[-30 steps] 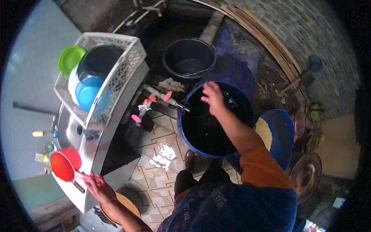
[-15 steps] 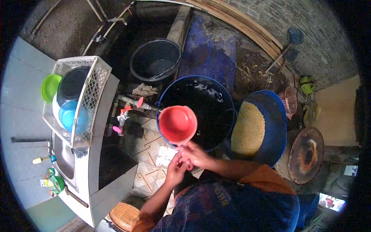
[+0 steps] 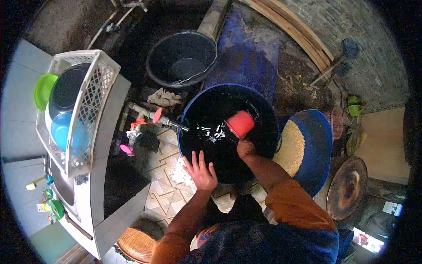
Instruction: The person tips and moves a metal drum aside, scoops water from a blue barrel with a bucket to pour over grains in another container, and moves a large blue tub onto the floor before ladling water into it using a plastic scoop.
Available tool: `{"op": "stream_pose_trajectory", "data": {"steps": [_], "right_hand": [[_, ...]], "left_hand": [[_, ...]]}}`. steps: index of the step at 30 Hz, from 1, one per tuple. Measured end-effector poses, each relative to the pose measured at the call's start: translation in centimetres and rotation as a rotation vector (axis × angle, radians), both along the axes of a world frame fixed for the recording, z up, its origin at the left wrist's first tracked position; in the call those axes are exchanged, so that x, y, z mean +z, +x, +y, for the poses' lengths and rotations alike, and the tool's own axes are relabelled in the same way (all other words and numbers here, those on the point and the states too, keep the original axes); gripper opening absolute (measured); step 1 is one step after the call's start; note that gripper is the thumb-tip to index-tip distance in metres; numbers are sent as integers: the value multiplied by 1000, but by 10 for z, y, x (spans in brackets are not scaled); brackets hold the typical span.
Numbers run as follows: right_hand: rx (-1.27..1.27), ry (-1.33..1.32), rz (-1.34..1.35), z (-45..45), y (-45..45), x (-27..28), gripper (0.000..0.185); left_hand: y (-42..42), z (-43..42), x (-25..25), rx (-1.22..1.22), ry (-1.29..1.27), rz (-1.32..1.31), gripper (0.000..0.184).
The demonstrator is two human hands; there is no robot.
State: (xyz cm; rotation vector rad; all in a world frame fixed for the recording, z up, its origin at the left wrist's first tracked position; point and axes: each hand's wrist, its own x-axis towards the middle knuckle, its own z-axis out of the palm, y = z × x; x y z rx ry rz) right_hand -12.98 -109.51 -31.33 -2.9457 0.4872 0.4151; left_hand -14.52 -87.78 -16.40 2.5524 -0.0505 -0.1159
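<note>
A red dipper [image 3: 240, 124] is tipped on its side in the dark water of a large blue barrel [image 3: 183, 115]. My right hand [image 3: 246, 148] is closed on its handle, over the water. My left hand [image 3: 200, 172] rests at the barrel's near left rim with its fingers spread and nothing in it. Beside the barrel's left rim are metal taps [image 3: 169, 122] with pink and red handles.
A black tub [image 3: 181, 57] stands beyond the barrel. To the right, a blue container [image 3: 317, 147] holds yellowish grain [image 3: 290, 149]. On the left are a sink [image 3: 61, 182] and a white dish rack [image 3: 94, 94] with bowls. A woven basket [image 3: 135, 243] sits lower left.
The red dipper went from the counter to both hands, then into the barrel's water in my right hand. My left hand has let go and spread at the rim. The view has shifted.
</note>
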Motion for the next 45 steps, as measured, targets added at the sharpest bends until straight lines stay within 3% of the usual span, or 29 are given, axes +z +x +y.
{"op": "stream_pose_trajectory", "data": {"steps": [1, 2, 3, 5, 6, 8, 10, 11, 12, 13, 15, 17, 23, 26, 28, 31, 33, 35, 37, 39, 40, 41, 42, 45], "right_hand": [[-2, 5, 10, 1, 3, -5, 20], [76, 28, 215, 0, 9, -6, 28], [146, 52, 420, 0, 11, -6, 49], [72, 342, 48, 16, 16, 6, 48], [60, 346, 57, 29, 21, 17, 48], [-203, 911, -207, 46, 32, 39, 39], [-644, 1139, 452, 36, 24, 20, 27], [-761, 1366, 413, 37, 21, 26, 16], [-787, 1374, 430, 31, 15, 34, 21], [-845, 1542, 333, 31, 8, 20, 25], [-876, 1703, 262, 35, 7, 56, 19], [-812, 1720, 202, 35, 5, 84, 27], [-741, 2005, 23, -13, -44, 232, 22], [-695, 2033, 19, -55, -95, 269, 24], [-674, 2053, -41, -79, -131, 307, 24], [-711, 1894, -52, -114, -177, 366, 26], [-718, 1501, 159, -138, -206, 376, 25], [-690, 1452, 200, -160, -226, 354, 24], [-515, 1034, 302, -178, -237, 313, 21], [-481, 1003, 266, -199, -241, 267, 20], [-524, 1230, 206, -218, -245, 209, 18], [-563, 1457, 141, -233, -247, 173, 17], [-559, 1464, 135, -242, -244, 164, 17], [-638, 1940, -204, -269, -216, 154, 21]], "left_hand": [[2, 0, 2, -20, 18, 14, 50], [3, -1, 3, -40, 36, 28, 48], [5, -2, 1, -50, 39, 39, 48], [8, -5, -1, -40, 48, -13, 47], [10, -6, 2, -35, 57, -17, 44], [8, -3, 1, -48, 58, -27, 43], [9, -1, -5, -65, 32, -95, 40], [9, -1, -7, -79, 29, -129, 39], [9, -2, -8, -78, 62, -156, 36], [10, -5, -6, -77, 95, -184, 33], [9, -4, -10, -67, 93, -188, 32], [7, -5, -11, -72, 118, -190, 31], [4, -2, -20, -119, 239, -119, 43], [6, 3, -20, -193, 284, -120, 49], [7, 2, -13, -143, 254, 47, 53], [2, 16, -2, -128, 103, 33, 53], [-9, 22, 3, -82, 109, 32, 51], [-26, 38, 3, -101, 47, -11, 51], [-43, 47, 8, -140, 58, -41, 51], [-58, 58, -3, -190, 45, -20, 51], [-68, 55, -2, -39, -11, 20, 51], [-74, 54, 0, -41, -6, 12, 51], [-78, 52, 5, -14, -9, 35, 51], [-88, 59, 3, -21, 16, 22, 52]]}}
